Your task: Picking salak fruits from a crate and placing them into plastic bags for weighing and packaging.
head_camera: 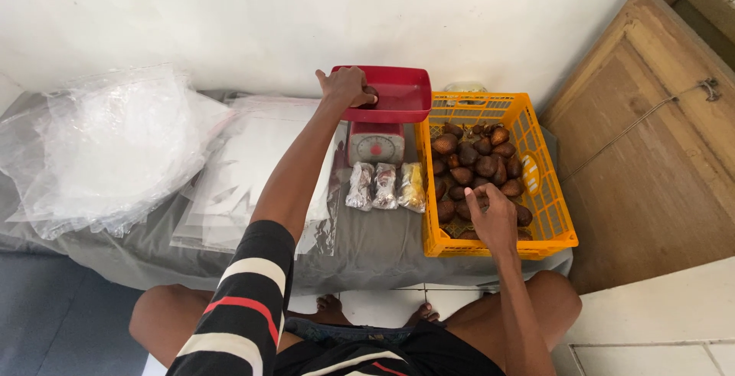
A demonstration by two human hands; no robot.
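Weighing brown fruit on a red scale (pixel 377 145).
Left hand (pixel 346 86) grasped one fruit (pixel 370 94) in the pan; right hand (pixel 492 217) clutched fruit in the yellow crate (pixel 548 184).

A heap of clear plastic bags (pixel 107 146) fills the nine o'clock side of the grey-covered table (pixel 367 250). Flat transparent sheets (pixel 253 169) lie just beside it, toward the centre. Three small filled packets (pixel 385 186), two silvery and one yellowish, sit side by side at the centre. A brown wooden door (pixel 651 154) stands at three o'clock, and the white wall (pixel 306 16) runs across twelve o'clock.
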